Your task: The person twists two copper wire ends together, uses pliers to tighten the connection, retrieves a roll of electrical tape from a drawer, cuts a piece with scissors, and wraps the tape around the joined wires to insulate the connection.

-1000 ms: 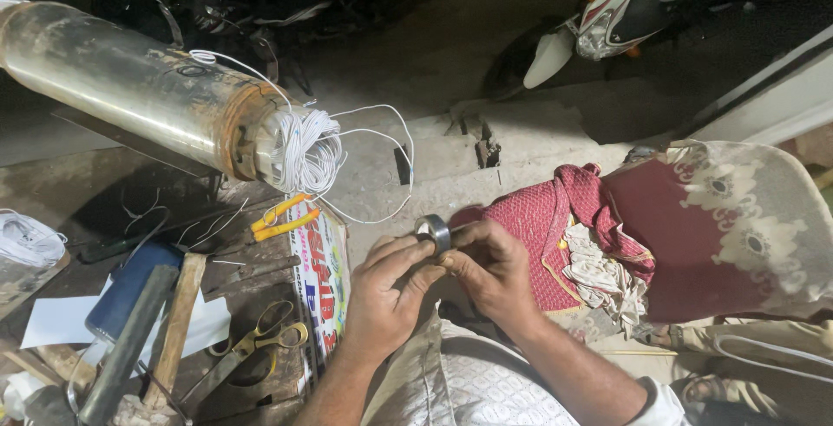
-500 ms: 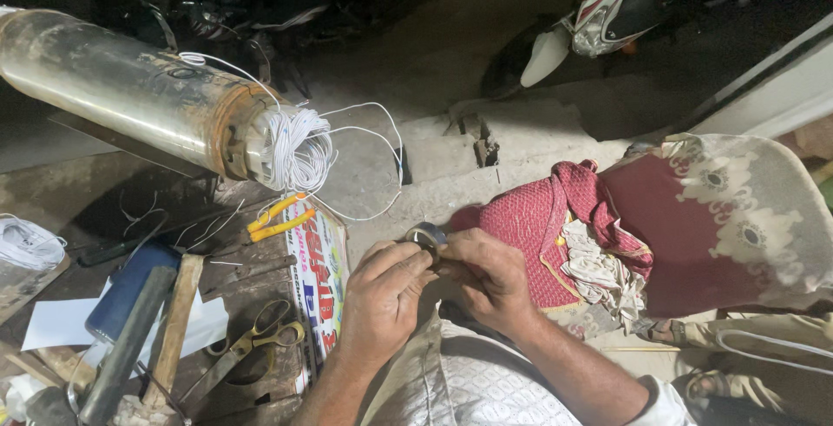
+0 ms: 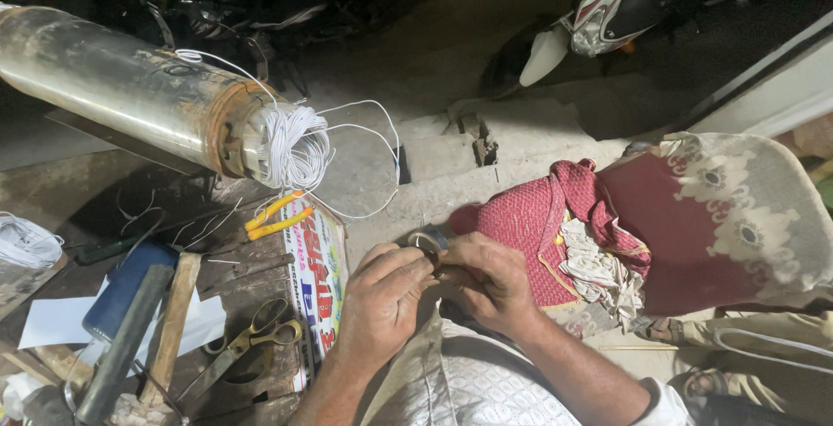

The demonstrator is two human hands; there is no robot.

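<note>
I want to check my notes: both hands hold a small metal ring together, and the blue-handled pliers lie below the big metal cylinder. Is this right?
Not quite. In the head view the pliers have yellow handles, not blue. The rest holds: the left hand and right hand hold the small metal ring together, and the pliers lie below the big metal cylinder.

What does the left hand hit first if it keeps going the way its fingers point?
The left hand points up and right, fingertips already on the small metal ring that both hands hold. Past that, probably bare concrete floor, though depth is unclear.
</note>
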